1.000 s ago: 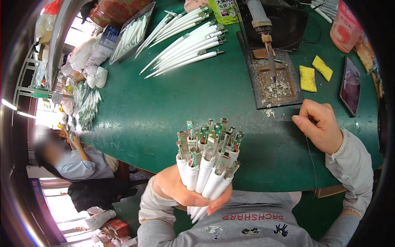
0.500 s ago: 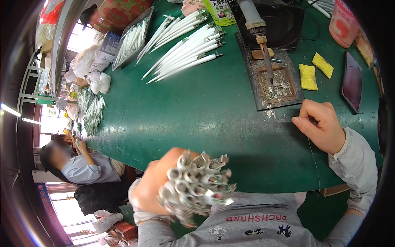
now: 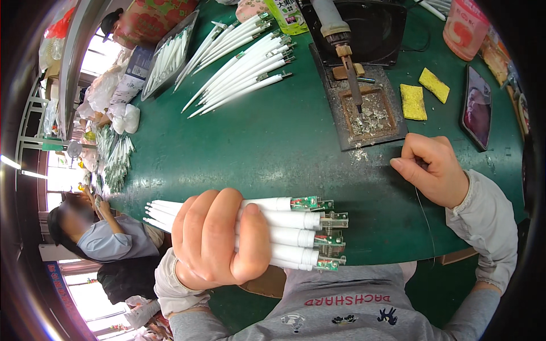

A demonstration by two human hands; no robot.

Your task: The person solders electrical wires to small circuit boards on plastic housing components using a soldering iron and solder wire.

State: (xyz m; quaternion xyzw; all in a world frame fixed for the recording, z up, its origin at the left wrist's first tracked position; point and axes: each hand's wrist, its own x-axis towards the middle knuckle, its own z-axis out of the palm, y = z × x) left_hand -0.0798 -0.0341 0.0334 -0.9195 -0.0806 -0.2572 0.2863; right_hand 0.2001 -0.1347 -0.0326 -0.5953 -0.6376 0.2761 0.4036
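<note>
My left hand [image 3: 219, 238] is wrapped round a bundle of white pen-shaped sticks [image 3: 287, 236], held level above the table's near edge. Their clear ends with small green circuit boards point right, and the narrow tips point left. My right hand [image 3: 435, 167] is closed in a pinch near the right side of the table; a thin solder wire [image 3: 424, 213] hangs from it. Ahead of that hand, a soldering iron [image 3: 348, 59] points tip down over a tray of solder scraps [image 3: 369, 116].
More white sticks [image 3: 239, 79] lie fanned at the far left beside a filled clear tray [image 3: 149, 85]. Yellow sponges [image 3: 413, 102], a phone [image 3: 476, 108] and a pink cup [image 3: 466, 28] stand at the right. Another person [image 3: 116, 233] sits at the left, near piled sticks [image 3: 118, 162].
My left hand has turned the bundle from its ends facing up to lying level, ends to the right. My right hand keeps its pinch, and the whole view has shifted slightly.
</note>
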